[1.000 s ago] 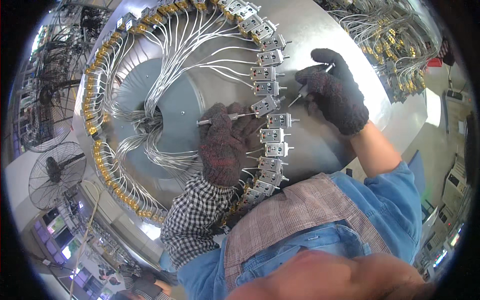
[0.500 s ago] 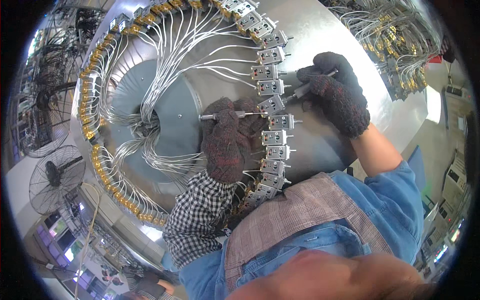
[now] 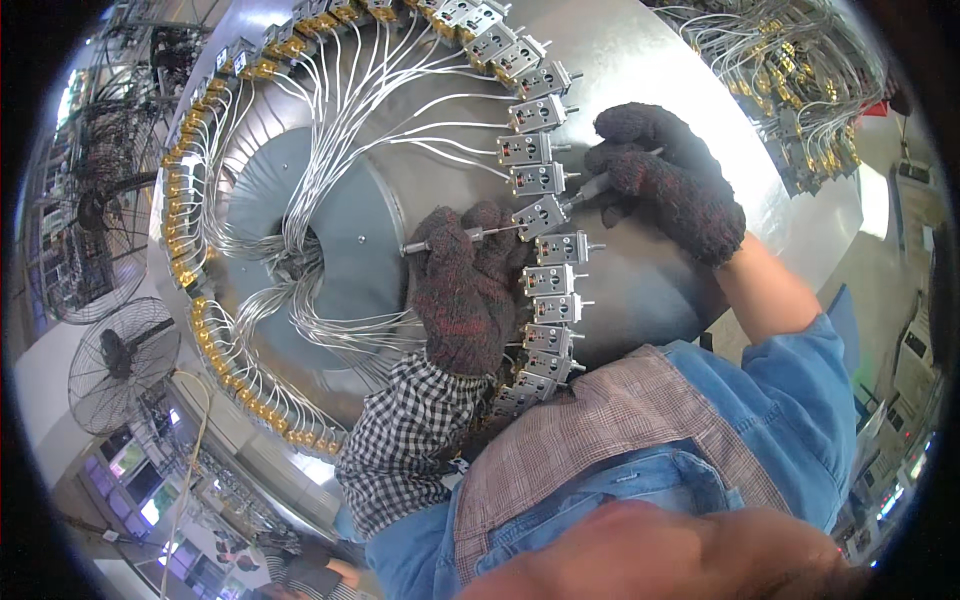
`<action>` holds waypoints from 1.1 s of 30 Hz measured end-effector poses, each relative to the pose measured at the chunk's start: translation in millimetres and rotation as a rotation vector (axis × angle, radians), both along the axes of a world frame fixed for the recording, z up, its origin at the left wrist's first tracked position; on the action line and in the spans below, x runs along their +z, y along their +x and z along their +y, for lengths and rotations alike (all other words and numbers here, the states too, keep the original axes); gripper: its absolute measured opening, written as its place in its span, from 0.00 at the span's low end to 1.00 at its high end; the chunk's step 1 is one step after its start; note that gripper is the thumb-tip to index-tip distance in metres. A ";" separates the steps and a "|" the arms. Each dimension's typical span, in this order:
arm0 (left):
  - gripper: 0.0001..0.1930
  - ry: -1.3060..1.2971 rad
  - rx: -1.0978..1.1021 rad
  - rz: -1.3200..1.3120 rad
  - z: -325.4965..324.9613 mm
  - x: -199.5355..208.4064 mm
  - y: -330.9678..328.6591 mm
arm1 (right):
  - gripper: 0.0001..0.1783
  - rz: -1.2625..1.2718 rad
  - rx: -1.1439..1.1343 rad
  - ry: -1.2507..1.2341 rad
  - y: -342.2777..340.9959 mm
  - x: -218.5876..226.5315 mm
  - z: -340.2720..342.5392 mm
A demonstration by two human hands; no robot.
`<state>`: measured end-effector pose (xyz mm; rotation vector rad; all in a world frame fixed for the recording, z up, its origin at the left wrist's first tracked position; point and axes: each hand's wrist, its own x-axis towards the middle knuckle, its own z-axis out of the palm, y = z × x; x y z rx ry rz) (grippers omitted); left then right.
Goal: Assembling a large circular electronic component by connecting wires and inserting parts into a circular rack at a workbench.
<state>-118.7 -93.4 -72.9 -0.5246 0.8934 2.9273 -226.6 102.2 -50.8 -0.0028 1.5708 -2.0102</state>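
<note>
Dark knitted gloves cover both my hands. My left hand [image 3: 462,290] is closed round a slim metal screwdriver [image 3: 470,236], whose thin tip reaches the left side of a small silver metal box [image 3: 541,216]. This box sits tilted in the curved row, with round holes in its face. On the box's other side, my right hand [image 3: 675,185] grips a grey cylindrical tool [image 3: 590,188], its narrow end at the stub on the box. The glove partly hides that tool. Whether either tip is seated I cannot tell.
Similar silver boxes [image 3: 548,280] and gold connectors [image 3: 180,215] ring the shiny metal disc [image 3: 640,60]. White cables [image 3: 330,170] run from them into a central hole. More cabled parts [image 3: 800,100] lie at the far right. A black fan [image 3: 118,355] stands at left.
My left hand has shifted slightly right, and its screwdriver now slants more, with the handle end lower. My right hand's fingers have changed position round the grey tool. The view has shifted a little.
</note>
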 end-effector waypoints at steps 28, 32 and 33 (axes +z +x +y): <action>0.09 -0.014 0.016 0.008 4.7 7.2 -6.9 | 0.17 0.104 0.108 0.184 -13.7 -3.0 -2.0; 0.08 -0.039 0.028 0.022 3.8 5.2 -4.6 | 0.17 0.107 0.154 0.244 -14.8 -9.5 1.7; 0.08 -0.066 0.044 0.011 3.9 5.1 -3.8 | 0.17 0.106 0.151 0.245 -14.7 -7.0 1.3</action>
